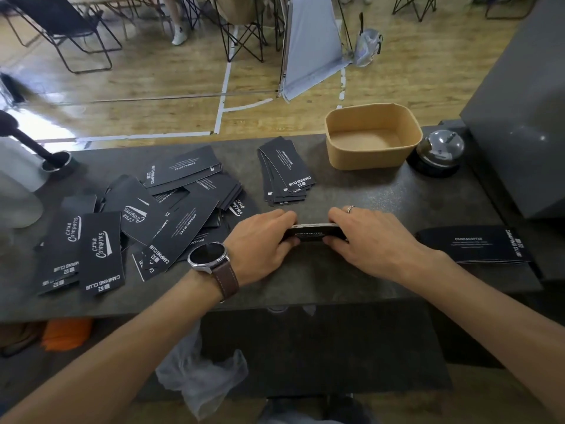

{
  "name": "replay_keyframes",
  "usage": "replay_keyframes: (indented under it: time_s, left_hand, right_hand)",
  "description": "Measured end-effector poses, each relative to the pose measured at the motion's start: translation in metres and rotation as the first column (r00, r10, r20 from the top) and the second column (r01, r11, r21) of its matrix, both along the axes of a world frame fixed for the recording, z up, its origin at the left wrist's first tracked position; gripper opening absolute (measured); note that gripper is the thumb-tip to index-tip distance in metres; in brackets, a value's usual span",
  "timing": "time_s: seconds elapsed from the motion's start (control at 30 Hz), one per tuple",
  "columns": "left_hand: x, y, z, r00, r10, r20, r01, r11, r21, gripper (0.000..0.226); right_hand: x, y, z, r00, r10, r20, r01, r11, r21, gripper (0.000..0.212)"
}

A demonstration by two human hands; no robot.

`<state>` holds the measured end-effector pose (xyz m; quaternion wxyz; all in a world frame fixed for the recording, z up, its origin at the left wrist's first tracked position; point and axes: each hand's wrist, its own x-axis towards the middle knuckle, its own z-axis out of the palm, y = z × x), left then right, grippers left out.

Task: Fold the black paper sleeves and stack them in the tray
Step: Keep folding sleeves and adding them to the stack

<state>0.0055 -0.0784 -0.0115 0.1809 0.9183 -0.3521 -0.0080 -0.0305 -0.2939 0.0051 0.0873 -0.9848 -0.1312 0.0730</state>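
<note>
A small bundle of black paper sleeves [310, 233] stands on its long edge on the dark counter. My left hand [263, 240] grips its left end and my right hand [370, 237] grips its right end. Left of my hands, a loose heap of black sleeves [143, 215] with white lettering spreads over the counter. A fanned pile of folded sleeves [286, 171] lies just behind my hands. Another flat pile of sleeves [480, 244] rests at the right. The tan tray [373, 157] stands empty at the back right.
A round call bell [440, 153] sits to the right of the tray, with a tall grey block [519, 117] beyond it. A black-handled tool in a metal holder [55, 162] stands at the far left. Folding chairs and wooden floor lie past the counter's far edge.
</note>
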Motion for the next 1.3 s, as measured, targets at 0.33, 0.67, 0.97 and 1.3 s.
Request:
replay_keyframes:
  time_s: [0.33,0.67,0.97,1.3]
  left_hand:
    - [-0.002,-0.002,0.002,1.0,-0.017,0.0,0.017,0.997,0.081,0.019]
    - [0.079,0.013,0.034,0.973,0.223,-0.066,-0.223,0.975,0.009,0.027]
    - [0.188,-0.018,0.012,0.914,0.371,-0.164,-0.347,0.924,0.16,0.085]
    - [0.202,-0.026,0.003,0.926,0.337,-0.17,-0.327,0.941,0.083,0.083]
  right_hand:
    - [-0.003,0.001,-0.002,1.0,0.012,-0.01,-0.013,1.0,-0.025,0.024]
    - [-0.007,-0.002,-0.004,1.0,0.025,-0.009,-0.026,0.999,-0.039,0.026]
    - [-0.005,-0.001,0.0,0.999,0.018,-0.046,-0.019,1.0,-0.008,0.024]
    - [-0.004,-0.003,-0.001,0.998,0.027,-0.05,-0.026,1.0,0.016,0.028]
